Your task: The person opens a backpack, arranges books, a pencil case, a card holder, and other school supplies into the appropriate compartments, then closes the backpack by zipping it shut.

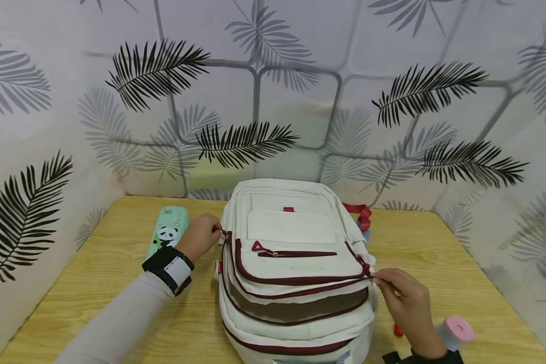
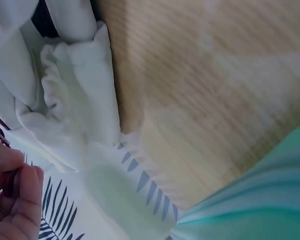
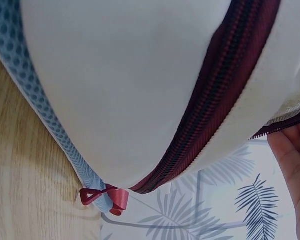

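A white backpack (image 1: 296, 227) with dark red zippers lies on the wooden table, its front side up. One front compartment gapes partly open, showing a brown lining (image 1: 296, 307). At the pack's left side, my left hand (image 1: 201, 236) pinches a dark red zipper pull (image 2: 10, 182) between thumb and fingers. On the opposite side, my right hand (image 1: 407, 298) pinches the zipper edge (image 3: 275, 127) of the open compartment. The right wrist view shows another thick red zipper (image 3: 222, 85) running along the pack's side, and light blue mesh (image 3: 45, 107) below it.
A mint green pencil case (image 1: 168, 233) with a panda on it lies left of the pack, beside my left wrist. A bottle with a pink lid (image 1: 459, 328) stands near my right wrist, a small red object (image 1: 398, 330) close by. Behind the table (image 1: 437, 242) hangs leaf-patterned cloth (image 1: 300, 111).
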`<state>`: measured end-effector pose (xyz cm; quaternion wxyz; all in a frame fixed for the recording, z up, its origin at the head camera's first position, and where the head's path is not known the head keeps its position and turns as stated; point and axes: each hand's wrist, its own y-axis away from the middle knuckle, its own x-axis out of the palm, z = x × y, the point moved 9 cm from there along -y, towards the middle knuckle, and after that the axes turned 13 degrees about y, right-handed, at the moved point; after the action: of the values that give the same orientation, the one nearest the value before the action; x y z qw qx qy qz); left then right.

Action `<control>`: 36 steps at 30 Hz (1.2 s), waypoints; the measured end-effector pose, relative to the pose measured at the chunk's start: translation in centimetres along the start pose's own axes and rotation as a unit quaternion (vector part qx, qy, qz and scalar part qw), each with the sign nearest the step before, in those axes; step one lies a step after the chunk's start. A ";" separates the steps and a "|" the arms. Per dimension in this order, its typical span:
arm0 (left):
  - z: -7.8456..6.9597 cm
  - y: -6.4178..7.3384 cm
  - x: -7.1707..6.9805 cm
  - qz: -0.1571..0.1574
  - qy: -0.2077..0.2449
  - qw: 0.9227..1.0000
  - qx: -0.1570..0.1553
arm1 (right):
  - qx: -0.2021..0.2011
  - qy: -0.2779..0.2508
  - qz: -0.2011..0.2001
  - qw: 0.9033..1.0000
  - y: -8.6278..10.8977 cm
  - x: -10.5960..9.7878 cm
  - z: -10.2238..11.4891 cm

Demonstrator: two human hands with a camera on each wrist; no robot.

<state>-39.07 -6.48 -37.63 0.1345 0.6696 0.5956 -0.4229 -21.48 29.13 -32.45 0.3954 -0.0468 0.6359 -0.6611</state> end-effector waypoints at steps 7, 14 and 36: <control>0.8 -1.1 0.0 -0.011 0.016 1.000 -0.022 | 0.001 -0.011 0.000 1.000 0.1 0.0 -0.1; 1.2 -1.3 0.1 -0.015 0.018 0.999 -0.029 | 0.005 -0.008 0.006 1.000 0.2 0.1 -0.1; -7.7 5.3 -0.8 0.117 0.082 0.981 0.134 | -0.004 -0.019 0.001 1.000 0.1 0.5 0.4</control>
<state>-31.06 -3.11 -34.11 0.0427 0.7792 0.4599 -0.4236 -21.53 28.51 -32.62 0.4078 -0.0598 0.6309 -0.6573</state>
